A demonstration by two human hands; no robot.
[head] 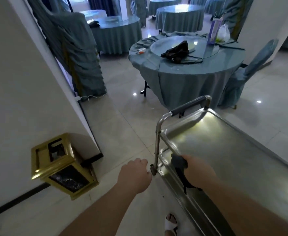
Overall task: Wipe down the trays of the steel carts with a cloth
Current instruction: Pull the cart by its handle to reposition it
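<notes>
Steel cart [225, 150] sits free on glossy tile, top tray [216, 147] under the right hand [197, 169], which clutches the dark cloth [179, 163] at the tray's near edge; push hard and the cart could roll off, left hand [134, 174] loosely curled, holding nothing

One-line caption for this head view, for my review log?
Right hand holds a dark cloth at the steel cart's top tray; left hand hovers beside it.

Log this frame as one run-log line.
right hand: grips dark cloth on cart top tray | left hand: empty, by cart post
</notes>
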